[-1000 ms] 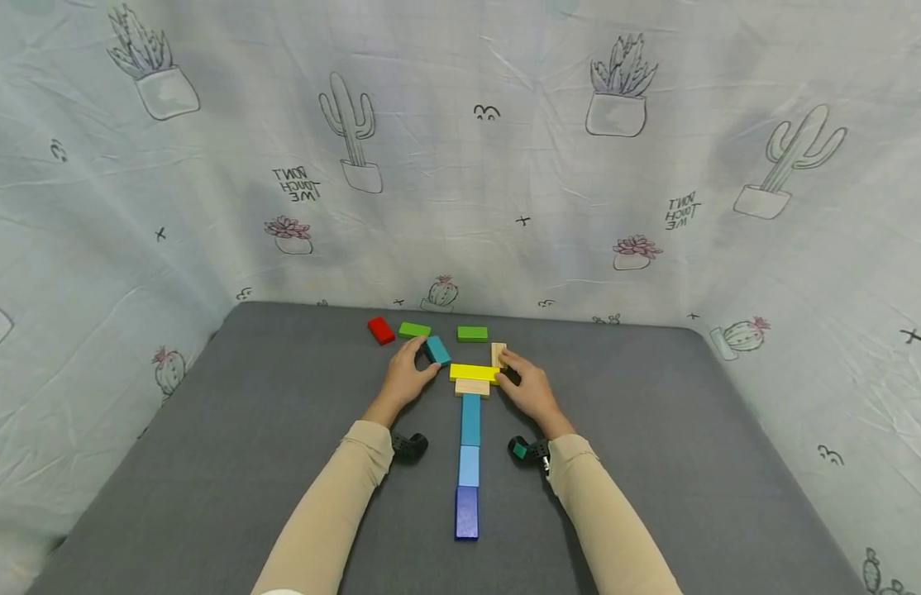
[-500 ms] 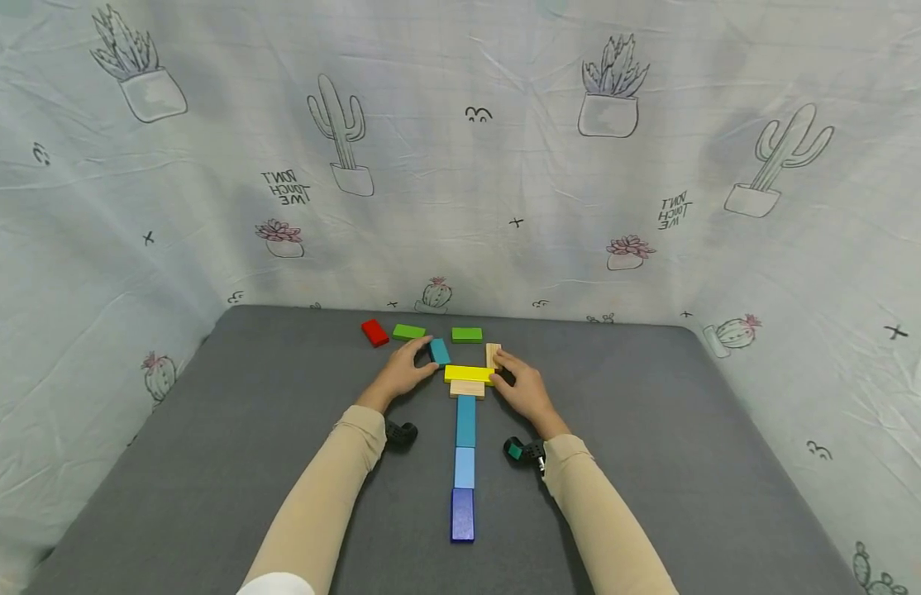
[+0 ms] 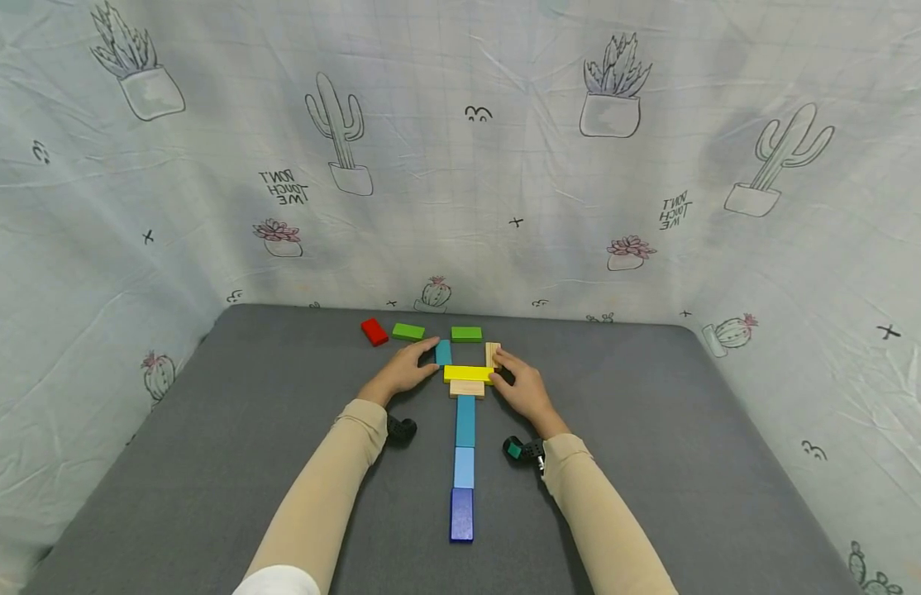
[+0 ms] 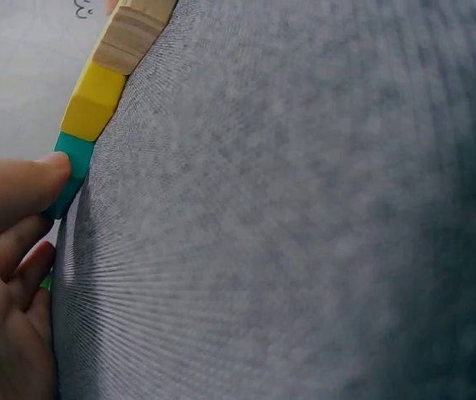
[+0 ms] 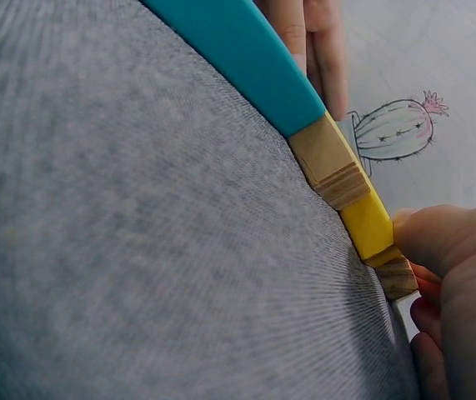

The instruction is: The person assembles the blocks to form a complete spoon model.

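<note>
My left hand (image 3: 401, 372) pinches a teal block (image 3: 443, 353), thumb at its near end and fingers toward its far end. That block stands lengthwise at the left end of a crosswise yellow block (image 3: 468, 374). At the yellow block's right end, my right hand (image 3: 526, 390) has its thumb on the yellow end and its curled fingers at a plain wooden block (image 3: 493, 354) behind it. In the right wrist view, the thumb (image 5: 421, 237) presses the yellow block. A second wooden block (image 3: 466, 388) lies against the yellow block's near side.
From the second wooden block a row runs toward me: a longer teal block (image 3: 465, 421), a light blue block (image 3: 464, 468) and a dark blue block (image 3: 462, 514). Behind lie a red block (image 3: 374, 332) and two green blocks, one left (image 3: 408, 332), one right (image 3: 466, 335). A patterned cloth hangs behind the grey table (image 3: 617, 463).
The teal block in my left hand has turned from slanted to nearly straight and come in to the yellow block's left end. My right hand stays at the yellow and wooden blocks.
</note>
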The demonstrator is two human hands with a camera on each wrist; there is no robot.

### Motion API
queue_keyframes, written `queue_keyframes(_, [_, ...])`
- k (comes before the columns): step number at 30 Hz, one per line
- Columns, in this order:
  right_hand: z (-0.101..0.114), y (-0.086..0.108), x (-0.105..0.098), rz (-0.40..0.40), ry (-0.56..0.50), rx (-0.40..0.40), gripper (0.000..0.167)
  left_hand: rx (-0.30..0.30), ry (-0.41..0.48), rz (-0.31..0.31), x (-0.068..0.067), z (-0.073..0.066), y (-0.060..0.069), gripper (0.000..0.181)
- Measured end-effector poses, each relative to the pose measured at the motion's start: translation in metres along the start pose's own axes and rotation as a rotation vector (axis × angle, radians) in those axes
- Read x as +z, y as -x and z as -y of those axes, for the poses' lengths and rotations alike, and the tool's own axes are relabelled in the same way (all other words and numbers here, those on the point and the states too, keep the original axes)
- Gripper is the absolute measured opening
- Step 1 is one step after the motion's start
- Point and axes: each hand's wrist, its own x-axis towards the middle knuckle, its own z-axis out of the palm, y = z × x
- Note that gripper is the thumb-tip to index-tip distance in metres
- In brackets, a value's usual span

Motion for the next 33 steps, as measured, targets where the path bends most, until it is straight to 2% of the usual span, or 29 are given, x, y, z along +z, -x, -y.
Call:
queue_keyframes(5, [-0.002,0.002,0.002,-0.037,-0.035,-0.048,0.048,0.044,-0.027,0.009,0.001,0.000,-0.002,0.059])
queue_keyframes(9, [-0.001,0.004,0.002,-0.062,-0.021,-0.072,0.048,0.049,-0.029,0.025,0.001,-0.002,-0.002,0.058])
queue_keyframes(14, [0.000,0.002,0.001,-0.025,-0.021,-0.032,0.048,0.028,-0.012,0.036,0.001,-0.004,-0.002,0.059])
queue_keyframes(19, [0.000,0.000,0.000,0.002,0.010,0.001,0.048,0.026,-0.012,0.013,0.002,-0.002,-0.001,0.061])
queue_keyframes(24, [0.001,0.001,0.001,0.004,0.002,0.012,0.047,0.020,0.022,-0.043,0.003,0.001,0.002,0.063])
queue_keyframes(28, [0.001,0.002,0.001,0.000,-0.001,0.010,0.047,-0.015,0.084,-0.111,0.004,0.003,0.004,0.060])
queue_keyframes(30, [0.000,0.002,0.002,-0.002,0.000,0.006,0.047,-0.024,0.116,-0.167,0.005,0.004,0.007,0.055])
queue_keyframes(33, [0.000,0.003,0.002,-0.003,-0.004,0.006,0.047,-0.022,0.168,-0.284,0.005,0.007,0.011,0.047])
